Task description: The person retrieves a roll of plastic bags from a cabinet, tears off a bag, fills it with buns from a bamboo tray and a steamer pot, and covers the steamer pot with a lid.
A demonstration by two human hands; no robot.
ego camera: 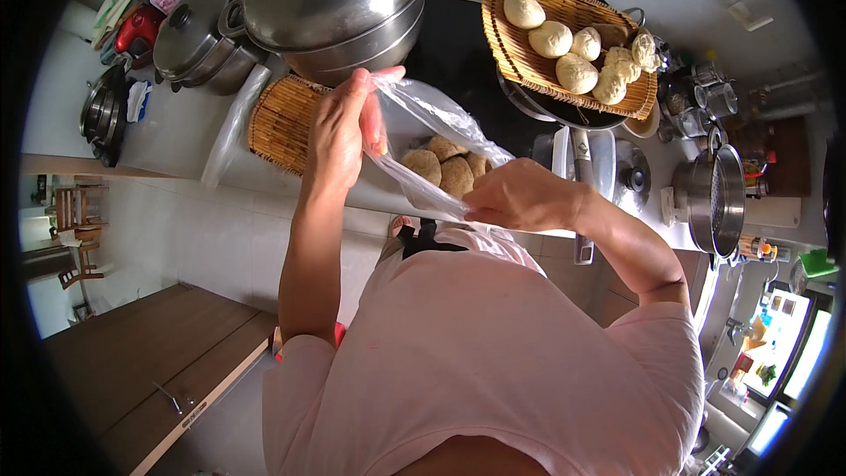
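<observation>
A clear plastic bag (433, 106) is stretched between my two hands, its mouth spread wide. My left hand (340, 125) grips one side of the rim, with part of the film over its fingers. On the other side, the fingers of my right hand (525, 197) pinch the rim. Several round brown buns (456, 175) show through and below the bag's mouth, near the counter's front edge; they appear to be inside the bag. Beside my left hand lies a bamboo mat (277, 122), partly hidden by that hand.
A bamboo tray (509, 59) with several pale buns (550, 39) rests on a frying pan, whose handle (583, 165) juts past the counter edge. A large lidded steel pot (337, 13) stands behind the bag. A plastic film roll (234, 125) and a steamer pot (717, 198) flank the work area.
</observation>
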